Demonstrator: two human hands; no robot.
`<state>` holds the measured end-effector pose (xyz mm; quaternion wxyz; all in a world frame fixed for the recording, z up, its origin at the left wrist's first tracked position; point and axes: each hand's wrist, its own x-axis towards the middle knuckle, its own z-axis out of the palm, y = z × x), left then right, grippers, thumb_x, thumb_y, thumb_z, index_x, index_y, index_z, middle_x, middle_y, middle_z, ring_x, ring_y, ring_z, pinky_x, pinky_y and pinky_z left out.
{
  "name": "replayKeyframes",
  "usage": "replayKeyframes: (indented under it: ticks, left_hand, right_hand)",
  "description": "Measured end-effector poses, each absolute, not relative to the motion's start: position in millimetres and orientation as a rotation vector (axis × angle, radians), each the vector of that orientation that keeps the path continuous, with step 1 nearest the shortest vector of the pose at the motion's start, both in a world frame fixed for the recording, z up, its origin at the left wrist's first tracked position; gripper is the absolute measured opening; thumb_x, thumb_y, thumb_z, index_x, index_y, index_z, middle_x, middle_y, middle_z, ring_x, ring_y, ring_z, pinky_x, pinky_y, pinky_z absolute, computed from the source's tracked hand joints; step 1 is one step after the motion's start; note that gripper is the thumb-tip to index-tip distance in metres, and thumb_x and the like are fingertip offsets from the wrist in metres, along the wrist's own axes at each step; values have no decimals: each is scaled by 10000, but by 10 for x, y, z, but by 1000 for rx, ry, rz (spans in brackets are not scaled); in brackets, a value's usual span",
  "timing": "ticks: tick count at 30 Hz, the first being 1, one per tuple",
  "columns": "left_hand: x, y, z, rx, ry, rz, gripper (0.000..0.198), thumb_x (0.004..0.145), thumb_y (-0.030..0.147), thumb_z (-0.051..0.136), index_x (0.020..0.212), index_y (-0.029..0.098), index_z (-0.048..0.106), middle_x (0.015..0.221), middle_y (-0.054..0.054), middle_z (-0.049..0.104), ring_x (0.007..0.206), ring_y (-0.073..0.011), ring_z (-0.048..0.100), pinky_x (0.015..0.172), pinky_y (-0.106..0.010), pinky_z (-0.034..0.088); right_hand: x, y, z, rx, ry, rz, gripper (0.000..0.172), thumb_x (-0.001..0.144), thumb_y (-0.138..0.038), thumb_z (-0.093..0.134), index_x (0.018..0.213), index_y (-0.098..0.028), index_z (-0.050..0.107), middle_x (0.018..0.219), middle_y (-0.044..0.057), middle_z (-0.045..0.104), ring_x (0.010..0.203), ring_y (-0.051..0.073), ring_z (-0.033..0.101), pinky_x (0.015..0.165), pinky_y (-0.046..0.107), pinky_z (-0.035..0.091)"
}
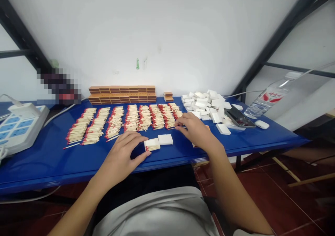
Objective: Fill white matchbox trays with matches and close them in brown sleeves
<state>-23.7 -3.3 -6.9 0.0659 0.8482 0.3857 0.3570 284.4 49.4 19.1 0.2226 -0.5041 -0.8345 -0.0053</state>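
My left hand (121, 150) holds a small white matchbox tray (152, 140) by its left end, thumb and index finger on its sides. Several red-tipped matches (153, 147) lie along the tray's near side. Touching its right end is a white box piece (165, 139); I cannot see into it. Farther right, my right hand (196, 129) pinches at a match (171, 127) by the near end of the rightmost match row (176, 111). An orange-brown piece (208, 127), perhaps a matchbox sleeve, is mostly hidden under that hand.
Several rows of matches (131, 119) cross the blue table (104, 162). Stacked brown matchboxes (121, 95) line the wall. On the right lie a heap of white trays (202, 103), a phone (239, 117), an earbud case (261, 124) and a leaning water bottle (272, 96). A power strip (22, 124) stands left.
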Motion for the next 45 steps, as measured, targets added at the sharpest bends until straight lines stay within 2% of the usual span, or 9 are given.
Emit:
replayKeyframes:
  ticks: [11, 15, 19, 25, 30, 36, 45]
  left_hand:
    - [-242, -40, -71, 2574, 1144, 1074, 272, 1006, 366, 739, 1250, 249, 713, 1195, -84, 727, 1166, -268, 659, 1058, -449, 534]
    - [-244, -35, -74, 2578, 1140, 1071, 278, 1009, 377, 738, 1252, 247, 706, 1195, -85, 725, 1174, -272, 657, 1063, -458, 527]
    - [-241, -20, -79, 2573, 1147, 1065, 279, 1009, 376, 738, 1254, 248, 705, 1204, -84, 722, 1176, -271, 657, 1062, -458, 528]
    - [-248, -25, -83, 2578, 1147, 1058, 281, 1014, 373, 732, 1261, 243, 702, 1204, -86, 719, 1181, -268, 652, 1068, -454, 522]
    - [-243, -30, -80, 2573, 1153, 1051, 282, 1016, 390, 729, 1256, 242, 707, 1203, -87, 721, 1182, -270, 650, 1067, -459, 524]
    - [-242, -20, -81, 2569, 1150, 1071, 277, 1007, 382, 739, 1246, 245, 715, 1199, -85, 729, 1170, -271, 662, 1066, -463, 533]
    - [-234, -27, -65, 2574, 1155, 1053, 278, 1011, 379, 734, 1253, 244, 712, 1203, -86, 725, 1171, -268, 658, 1064, -459, 533]
  right_hand:
    - [2841, 595, 112, -1375, -2311, 44, 79, 1011, -183, 664, 1000, -204, 740, 958, 78, 648, 1000, 268, 567, 879, 394, 477]
    - [2838, 582, 133, -1405, -2315, 74, 124, 1020, -176, 647, 927, -198, 726, 945, 75, 635, 998, 264, 562, 869, 382, 473]
    - [2827, 571, 144, -1376, -2307, 108, 63, 1000, -158, 679, 981, -198, 724, 958, 68, 632, 1006, 262, 558, 883, 380, 468]
    - [2834, 579, 134, -1348, -2322, 129, 101, 1009, -150, 662, 940, -199, 717, 953, 72, 635, 1000, 263, 560, 886, 381, 463]
    - [2848, 606, 102, -1325, -2297, 129, 58, 999, -168, 689, 1024, -220, 695, 966, 70, 650, 999, 269, 571, 859, 376, 464]
    - [2843, 614, 95, -1330, -2284, 156, 111, 1003, -159, 672, 906, -210, 656, 934, 68, 641, 965, 263, 562, 835, 382, 463]
    - [2834, 543, 180, -1334, -2306, 238, 133, 990, -120, 670, 890, -207, 666, 971, 71, 646, 1029, 261, 578, 892, 378, 475]
